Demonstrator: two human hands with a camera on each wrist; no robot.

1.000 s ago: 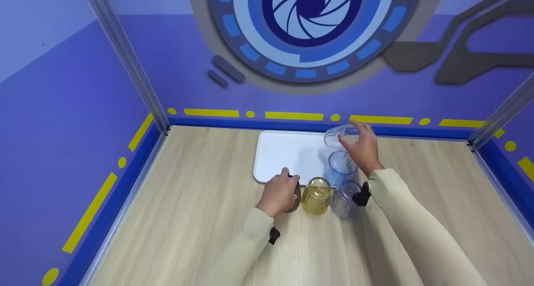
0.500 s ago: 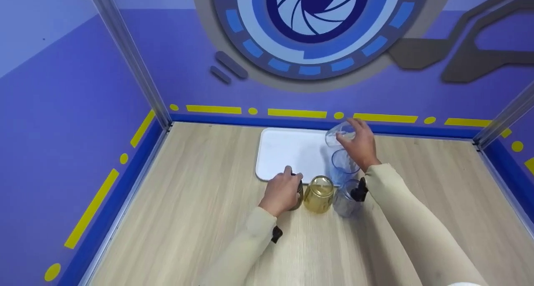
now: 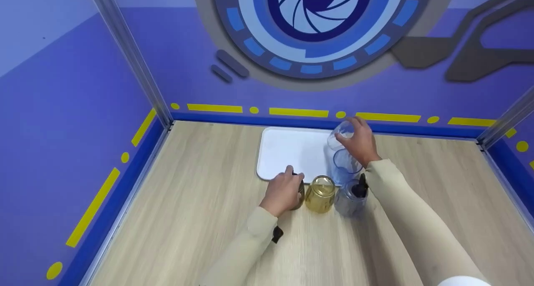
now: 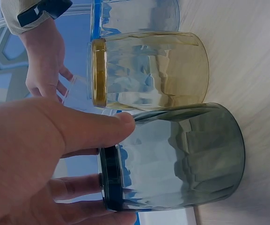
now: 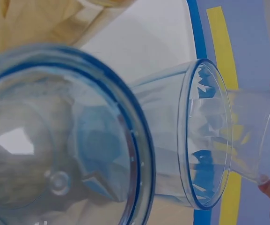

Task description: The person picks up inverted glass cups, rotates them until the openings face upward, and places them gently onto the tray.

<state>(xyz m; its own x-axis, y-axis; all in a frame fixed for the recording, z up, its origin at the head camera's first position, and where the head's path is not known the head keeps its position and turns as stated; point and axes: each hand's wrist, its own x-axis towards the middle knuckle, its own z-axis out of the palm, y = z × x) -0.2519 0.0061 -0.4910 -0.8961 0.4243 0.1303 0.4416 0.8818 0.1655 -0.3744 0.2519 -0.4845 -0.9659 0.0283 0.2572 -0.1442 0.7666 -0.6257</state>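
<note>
The clear glass point(image 3: 334, 139), pinched by the right hand point(image 3: 360, 142) at the far right corner of the tray point(image 3: 288, 152), seems mid-turn for placing; the next move likely calls for levelling it. The left hand point(image 3: 282, 191) grips the dark glass point(image 4: 191, 161) on the bench point(image 3: 200, 169), by the tray's near edge. Versus a second ago, the clear glass leans differently.

Bright; glare on near glass point(image 5: 55, 140), right wrist view; soft shadow on table point(image 3: 371, 240).
</note>
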